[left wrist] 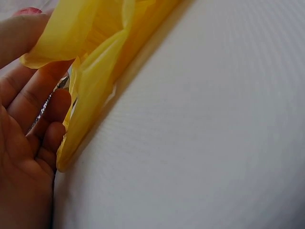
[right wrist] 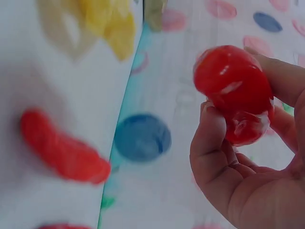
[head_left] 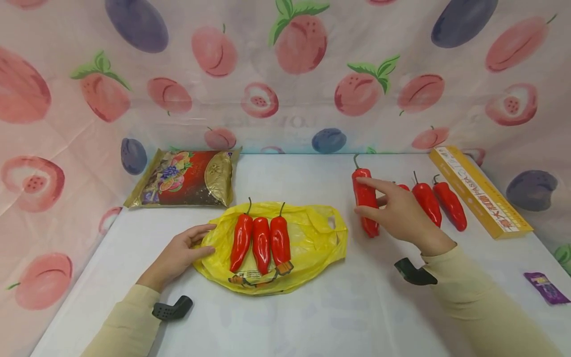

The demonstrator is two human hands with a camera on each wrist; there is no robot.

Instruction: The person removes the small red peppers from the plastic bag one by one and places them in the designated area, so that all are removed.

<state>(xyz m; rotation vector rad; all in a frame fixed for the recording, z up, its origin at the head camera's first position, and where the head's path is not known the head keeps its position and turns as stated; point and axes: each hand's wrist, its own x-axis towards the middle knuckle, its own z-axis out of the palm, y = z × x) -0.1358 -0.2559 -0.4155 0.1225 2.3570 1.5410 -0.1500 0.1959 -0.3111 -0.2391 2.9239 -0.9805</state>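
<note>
My right hand (head_left: 399,210) grips a glossy red pepper (head_left: 365,196) between thumb and fingers, its green stem pointing away. In the right wrist view, the held pepper (right wrist: 233,86) appears end-on. Three more red peppers (head_left: 261,243) lie side by side on a yellow plastic bag (head_left: 312,243) spread on the table. At the bag's left edge is my left hand (head_left: 185,250), thumb and fingers apart and touching the plastic. The left wrist view has the bag's folded edge (left wrist: 95,86) covering some fingertips. Other red peppers (head_left: 449,206) lie beyond my right hand, one mostly hidden by it.
A red and gold packet (head_left: 187,178) lies at the back left. On the right, a yellow pasta box (head_left: 482,193) slants along the table, with a small purple wrapper (head_left: 546,287) nearer the front. A fruit-print cloth (head_left: 303,109) hangs behind the white table (head_left: 312,327).
</note>
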